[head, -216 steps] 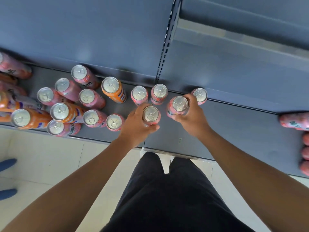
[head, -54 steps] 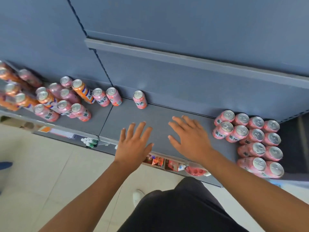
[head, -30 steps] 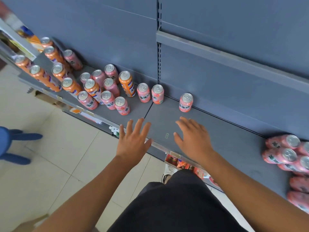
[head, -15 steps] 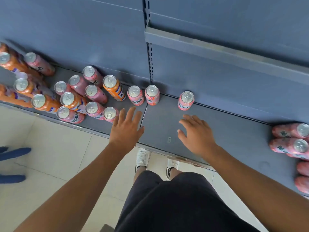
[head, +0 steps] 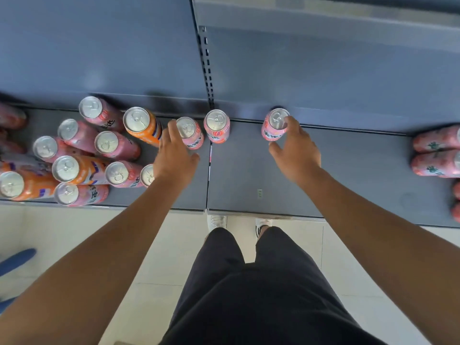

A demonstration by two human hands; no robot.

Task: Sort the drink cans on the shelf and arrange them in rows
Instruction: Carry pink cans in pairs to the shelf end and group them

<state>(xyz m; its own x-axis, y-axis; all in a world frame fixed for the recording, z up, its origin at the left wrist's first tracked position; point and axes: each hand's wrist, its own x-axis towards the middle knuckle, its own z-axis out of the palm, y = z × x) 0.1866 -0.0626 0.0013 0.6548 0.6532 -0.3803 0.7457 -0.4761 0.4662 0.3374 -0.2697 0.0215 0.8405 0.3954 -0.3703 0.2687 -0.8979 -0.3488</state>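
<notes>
Pink and orange drink cans stand on a grey shelf (head: 249, 170). A lone pink can (head: 273, 125) stands at the back right of centre; my right hand (head: 297, 153) curls round it, fingers on its right side and rim, thumb just below it. Two pink cans stand near the shelf seam, one (head: 190, 133) left of the other (head: 217, 125). My left hand (head: 174, 158) reaches the left one with straight fingers along its left side, thumb spread beneath. A tall orange can (head: 139, 125) stands just left of those fingers.
A mixed cluster of pink and orange cans (head: 82, 155) crowds the shelf's left part. Sorted pink cans (head: 435, 150) sit at the right edge. A slotted upright (head: 207, 70) and an upper shelf (head: 323, 16) rise behind. A blue shoe (head: 17, 257) is on the floor at left.
Both hands moved forward from the shelf's front to the back row; the right one closed round the lone pink can, the left reached the pink can by the orange one.
</notes>
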